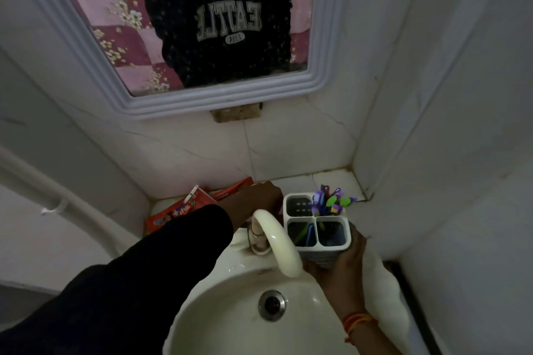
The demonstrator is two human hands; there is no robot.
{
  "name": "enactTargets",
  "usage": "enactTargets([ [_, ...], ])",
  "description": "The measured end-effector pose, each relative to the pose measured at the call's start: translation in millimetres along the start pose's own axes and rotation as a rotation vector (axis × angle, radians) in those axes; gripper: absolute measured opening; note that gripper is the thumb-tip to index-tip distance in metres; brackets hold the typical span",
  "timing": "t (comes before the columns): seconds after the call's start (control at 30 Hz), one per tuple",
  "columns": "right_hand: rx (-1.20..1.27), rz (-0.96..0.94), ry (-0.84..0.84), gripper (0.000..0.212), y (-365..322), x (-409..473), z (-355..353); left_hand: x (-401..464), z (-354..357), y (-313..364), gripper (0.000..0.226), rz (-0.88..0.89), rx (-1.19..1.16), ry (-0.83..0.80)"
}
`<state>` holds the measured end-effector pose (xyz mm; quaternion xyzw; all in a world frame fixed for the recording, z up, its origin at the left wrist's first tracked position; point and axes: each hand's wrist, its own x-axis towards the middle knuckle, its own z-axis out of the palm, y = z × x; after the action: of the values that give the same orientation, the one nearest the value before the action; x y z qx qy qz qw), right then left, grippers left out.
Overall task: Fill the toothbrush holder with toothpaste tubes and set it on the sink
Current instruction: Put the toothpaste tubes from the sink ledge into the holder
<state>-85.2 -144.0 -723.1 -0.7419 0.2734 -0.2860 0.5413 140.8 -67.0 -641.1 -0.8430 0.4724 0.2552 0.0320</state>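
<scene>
A white toothbrush holder (300,213) with four compartments sits at the sink's back right, and my right hand (337,262) grips its lower body. Its back right compartment holds several purple and green toothbrushes (331,199); the front left one holds a green and a blue item. Behind the tap, my left hand (259,202) reaches over to the ledge and closes on a red-orange toothpaste tube (233,192). More red toothpaste packs (178,210) lie on the ledge to its left, partly hidden by my dark sleeve.
The white curved tap (277,242) arches between my two hands over the sink basin (230,311) with its metal drain (272,304). A tiled wall and a framed mirror (202,95) stand behind. A white pipe (43,187) runs along the left.
</scene>
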Motion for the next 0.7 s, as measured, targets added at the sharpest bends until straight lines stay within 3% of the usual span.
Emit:
enactTargets([
  [0.1,-0.045,0.096,-0.045,0.107,-5,0,-5,5,4,-7,0.026,0.049,-0.065,0.036],
  [0.2,0.060,0.118,-0.071,0.105,-3,5,-11,12,-3,-12,0.016,0.038,-0.203,0.004],
  [0.27,0.060,0.125,-0.086,0.114,0,7,-16,15,-11,-13,0.015,0.047,-0.295,0.112],
  [0.43,0.115,0.096,-0.109,0.100,-6,9,-17,-1,-40,-8,0.030,0.058,-0.681,0.412],
  [0.5,0.086,0.084,-0.127,0.089,-12,10,-17,-17,-56,5,0.036,0.097,-0.720,0.535],
  [0.6,0.093,0.103,-0.142,0.070,-15,9,-22,-49,-78,33,0.026,0.199,-0.658,0.742],
  [0.7,0.101,0.175,-0.160,0.084,-18,7,-27,-81,-93,63,0.025,0.286,-0.628,0.758],
])
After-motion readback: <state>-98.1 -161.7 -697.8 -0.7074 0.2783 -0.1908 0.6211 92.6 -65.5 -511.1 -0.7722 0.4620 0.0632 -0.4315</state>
